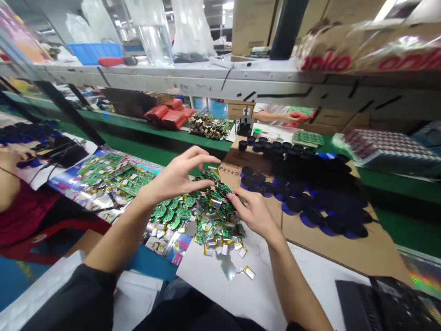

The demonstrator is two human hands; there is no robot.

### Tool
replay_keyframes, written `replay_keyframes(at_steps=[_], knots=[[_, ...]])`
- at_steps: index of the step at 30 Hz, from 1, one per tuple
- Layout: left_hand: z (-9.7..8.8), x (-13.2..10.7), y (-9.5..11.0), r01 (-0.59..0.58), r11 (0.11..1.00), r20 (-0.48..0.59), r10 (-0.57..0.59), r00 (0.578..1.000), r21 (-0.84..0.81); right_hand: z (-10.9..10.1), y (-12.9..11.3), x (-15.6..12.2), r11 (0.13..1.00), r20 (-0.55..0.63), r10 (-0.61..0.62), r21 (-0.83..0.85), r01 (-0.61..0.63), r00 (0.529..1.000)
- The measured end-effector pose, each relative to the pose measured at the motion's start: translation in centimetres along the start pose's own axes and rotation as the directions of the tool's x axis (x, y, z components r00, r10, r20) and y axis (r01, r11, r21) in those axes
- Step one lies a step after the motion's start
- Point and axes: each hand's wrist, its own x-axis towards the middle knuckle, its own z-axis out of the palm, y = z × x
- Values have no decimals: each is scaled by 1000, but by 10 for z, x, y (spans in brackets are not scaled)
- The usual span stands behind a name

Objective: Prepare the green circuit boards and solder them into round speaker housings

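My left hand [181, 174] is over the heap of green circuit boards [175, 212], its thumb and forefinger apart around the heap's upper end. Nothing is clearly gripped in it. Across from it, my right hand [253, 212] has its thumb and fingers closed at the edge of a circuit board [223, 188] on the heap's right side. Its lower fingers are partly hidden. Small silver battery cells [224, 249] with yellow tape lie along the heap's near edge. One loose battery cell [249, 272] rests on the white sheet [213, 280].
Many round black-and-blue parts [310, 184] cover a cardboard sheet [320, 250] at right. More circuit boards [113, 177] lie at left, beside a co-worker's arm [8, 174]. A shelf [206, 78] spans overhead. Behind it, another person's hands [296, 117] hold something red.
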Motion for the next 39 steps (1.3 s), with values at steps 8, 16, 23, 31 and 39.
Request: replay_keyframes(at_steps=[8,16,23,31,39], knots=[[87,-15,-24,225,726,-340,-543,768,-650,-13,2,6,982,-331,84,187,-22,940],[88,3,2,216,852,-289,-384,877,-477,-41,10,-2,985,-464,-47,126,119,885],[63,21,10,-149,976,-136,127,982,-159,-57,10,-5,996,-371,-80,-73,57,925],[98,42,-1,13,962,-269,-89,959,-272,-79,1,-17,985,-383,-157,-124,118,910],[140,55,6,219,670,-90,-395,914,-710,-57,22,1,965,-511,211,242,-95,833]])
